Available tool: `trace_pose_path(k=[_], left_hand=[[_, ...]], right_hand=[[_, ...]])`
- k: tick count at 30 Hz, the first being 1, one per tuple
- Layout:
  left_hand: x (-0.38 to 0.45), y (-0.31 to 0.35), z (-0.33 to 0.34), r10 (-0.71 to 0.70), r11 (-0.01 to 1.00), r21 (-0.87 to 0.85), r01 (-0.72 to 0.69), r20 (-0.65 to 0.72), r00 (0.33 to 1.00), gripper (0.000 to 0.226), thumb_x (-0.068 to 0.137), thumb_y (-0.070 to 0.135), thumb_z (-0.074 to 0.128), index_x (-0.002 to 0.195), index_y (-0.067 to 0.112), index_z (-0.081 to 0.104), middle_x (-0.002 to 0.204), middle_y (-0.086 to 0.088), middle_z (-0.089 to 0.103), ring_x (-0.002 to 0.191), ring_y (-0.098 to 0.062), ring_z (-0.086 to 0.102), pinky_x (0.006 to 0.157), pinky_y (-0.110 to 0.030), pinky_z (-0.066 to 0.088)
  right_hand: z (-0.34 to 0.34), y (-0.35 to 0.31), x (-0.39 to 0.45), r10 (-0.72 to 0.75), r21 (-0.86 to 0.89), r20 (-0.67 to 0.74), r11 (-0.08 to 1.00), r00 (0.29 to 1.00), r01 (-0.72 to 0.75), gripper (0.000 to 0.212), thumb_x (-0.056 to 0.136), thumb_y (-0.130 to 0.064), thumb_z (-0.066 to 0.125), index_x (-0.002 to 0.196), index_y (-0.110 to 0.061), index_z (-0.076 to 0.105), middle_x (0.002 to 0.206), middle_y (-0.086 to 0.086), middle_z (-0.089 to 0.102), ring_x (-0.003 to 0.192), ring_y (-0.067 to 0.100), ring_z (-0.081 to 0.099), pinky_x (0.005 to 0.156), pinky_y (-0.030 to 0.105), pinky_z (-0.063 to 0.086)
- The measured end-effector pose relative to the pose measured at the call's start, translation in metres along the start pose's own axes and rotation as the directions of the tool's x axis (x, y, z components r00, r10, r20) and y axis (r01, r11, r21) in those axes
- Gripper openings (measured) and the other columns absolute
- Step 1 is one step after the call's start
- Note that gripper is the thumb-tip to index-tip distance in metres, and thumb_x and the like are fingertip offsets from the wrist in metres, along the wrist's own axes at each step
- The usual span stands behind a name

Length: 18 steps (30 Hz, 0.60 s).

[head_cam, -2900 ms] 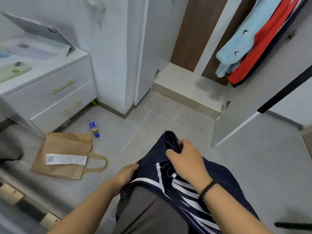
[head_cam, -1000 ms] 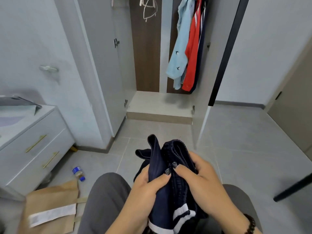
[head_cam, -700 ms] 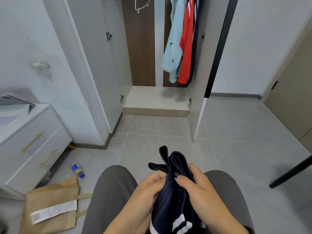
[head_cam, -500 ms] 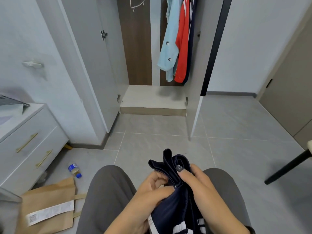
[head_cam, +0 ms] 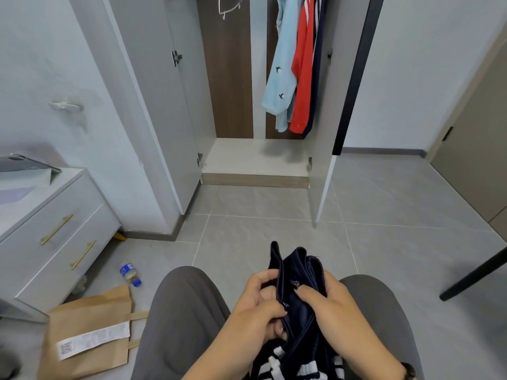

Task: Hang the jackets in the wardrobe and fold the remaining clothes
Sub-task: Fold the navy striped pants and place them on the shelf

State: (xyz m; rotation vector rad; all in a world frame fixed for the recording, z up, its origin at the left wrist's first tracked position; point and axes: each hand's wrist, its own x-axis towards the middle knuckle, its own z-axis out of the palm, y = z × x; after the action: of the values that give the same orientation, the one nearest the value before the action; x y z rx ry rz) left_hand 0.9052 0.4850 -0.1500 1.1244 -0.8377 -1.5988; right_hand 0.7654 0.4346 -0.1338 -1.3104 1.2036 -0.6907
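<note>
Navy garment (head_cam: 297,272) with white stripes near its lower edge, bunched over the lap between two knees in grey trousers (head_cam: 181,311), top edge sticking up above the fingers. Gripped on its left side by the left hand (head_cam: 260,305), fingers curled round a fold of the cloth. Pinched on its right side by the right hand (head_cam: 326,300), thumb laid across the front of the fabric, other fingers hidden behind it. Both hands close together, almost touching through the cloth.

Straight ahead, open wardrobe (head_cam: 255,157) with both doors swung out, pale floor panel inside. Hanging in its right half: light blue jacket (head_cam: 282,72) with small dark marks, red jacket (head_cam: 303,78) just beside it, a dark garment (head_cam: 318,64) behind. Bare white hanger (head_cam: 229,5) in the left half.

At left, white drawer unit (head_cam: 55,229) with two brass handles. On the grey tiled floor (head_cam: 274,209) near it, small plastic bottle (head_cam: 129,272) with blue cap lying on its side, and brown paper bag (head_cam: 87,333) with a white label lying flat
</note>
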Motion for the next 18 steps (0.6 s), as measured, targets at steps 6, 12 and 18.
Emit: trace_pose_path(k=[6,12,18], left_hand=[[-0.001,0.005,0.006,0.015,1.000,-0.018,-0.014,0.106,0.994,0.072,0.065,-0.003,0.051,0.133,0.019,0.046,0.062,0.000,0.062,0.046,-0.009,0.051,0.045,-0.020,0.043],[-0.010,-0.001,0.008,0.082,0.996,0.011,-0.086,0.206,0.975,0.103,0.056,-0.014,0.054,0.147,0.024,0.026,0.062,-0.010,0.058,0.044,-0.015,0.055,0.043,-0.024,0.049],[-0.005,0.009,0.002,0.207,0.958,-0.222,-0.180,0.106,0.973,0.102,0.054,-0.009,0.071,0.144,0.021,0.035,0.062,-0.011,0.048,0.044,-0.017,0.051,0.048,-0.030,0.054]], right_hand=[[0.001,0.004,0.002,0.004,-0.044,-0.032,0.999,0.999,-0.005,0.009,0.089,-0.030,0.058,0.090,-0.032,0.066,0.082,-0.004,0.071,0.077,0.015,0.068,0.077,0.039,0.056],[0.006,-0.002,0.004,-0.009,-0.097,0.060,0.995,0.998,0.015,0.041,0.065,-0.062,0.063,0.090,-0.029,0.064,0.080,-0.003,0.071,0.076,0.012,0.069,0.072,0.033,0.055],[0.011,-0.012,0.019,-0.003,-0.005,-0.007,1.000,1.000,0.003,0.009,0.088,-0.025,0.060,0.086,-0.021,0.068,0.079,0.006,0.070,0.069,0.013,0.065,0.068,0.031,0.051]])
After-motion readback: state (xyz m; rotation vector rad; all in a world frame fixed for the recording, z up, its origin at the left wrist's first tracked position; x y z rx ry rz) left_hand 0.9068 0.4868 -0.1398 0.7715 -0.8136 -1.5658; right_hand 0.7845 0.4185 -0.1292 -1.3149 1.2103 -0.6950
